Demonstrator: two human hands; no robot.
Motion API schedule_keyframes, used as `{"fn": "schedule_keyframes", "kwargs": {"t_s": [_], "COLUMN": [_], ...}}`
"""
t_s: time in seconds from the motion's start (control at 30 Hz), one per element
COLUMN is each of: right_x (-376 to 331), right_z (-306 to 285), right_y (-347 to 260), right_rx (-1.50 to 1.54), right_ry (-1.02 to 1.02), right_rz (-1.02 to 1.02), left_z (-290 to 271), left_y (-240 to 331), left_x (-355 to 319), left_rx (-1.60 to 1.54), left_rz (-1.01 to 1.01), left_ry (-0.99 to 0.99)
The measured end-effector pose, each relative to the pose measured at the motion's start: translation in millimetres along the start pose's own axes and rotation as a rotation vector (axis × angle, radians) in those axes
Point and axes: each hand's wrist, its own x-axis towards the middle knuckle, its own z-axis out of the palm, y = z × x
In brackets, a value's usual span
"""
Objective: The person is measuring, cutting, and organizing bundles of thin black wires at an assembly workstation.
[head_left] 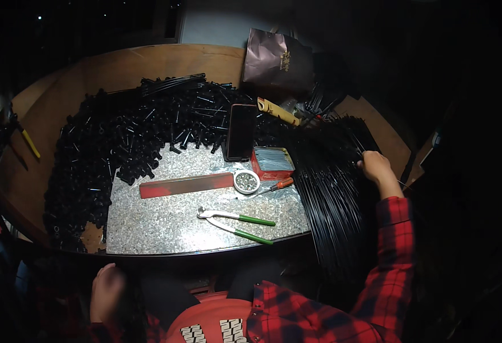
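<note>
My right hand (377, 170) is at the right, its fingers closed at the upper part of a large sheaf of thin black rods (337, 200). The sheaf hangs over the table's front edge; how many rods the fingers grip is hidden. Low at the left, in front of the table edge, is my left hand (106, 294). It is dim and partly smeared, so its fingers and anything in them do not show clearly. End-cutting pliers (228, 217) with green handles lie with jaws to the left on the speckled stone slab (154, 228).
A red-sided bar (187, 186), a white cup of small metal pieces (246, 182), a screwdriver (282, 184) and a red box of thin strips (273, 163) lie on the slab. A phone (240, 132) stands behind. Black parts (102, 137) heap around; a paper bag (277, 63) stands farther back.
</note>
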Motion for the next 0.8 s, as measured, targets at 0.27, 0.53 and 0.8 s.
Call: {"fn": "schedule_keyframes", "kwargs": {"t_s": [0.27, 0.53, 0.8], "right_x": [13.2, 27.8, 7.6], "right_z": [-43.7, -45.0, -85.8], "right_y": [-10.1, -41.0, -101.4], "right_rx": [0.021, 0.337, 1.312], "right_ry": [0.324, 0.487, -0.102], "right_rz": [-0.01, 0.029, -0.026], "left_z": [3.5, 4.8, 4.9], "left_y": [24.5, 62.2, 96.9], "left_x": [-5.5, -7.7, -7.1], "left_rx": [0.003, 0.122, 0.231], "left_rz": [0.053, 0.202, 0.305], "left_ry": [-0.061, -0.171, -0.177]}}
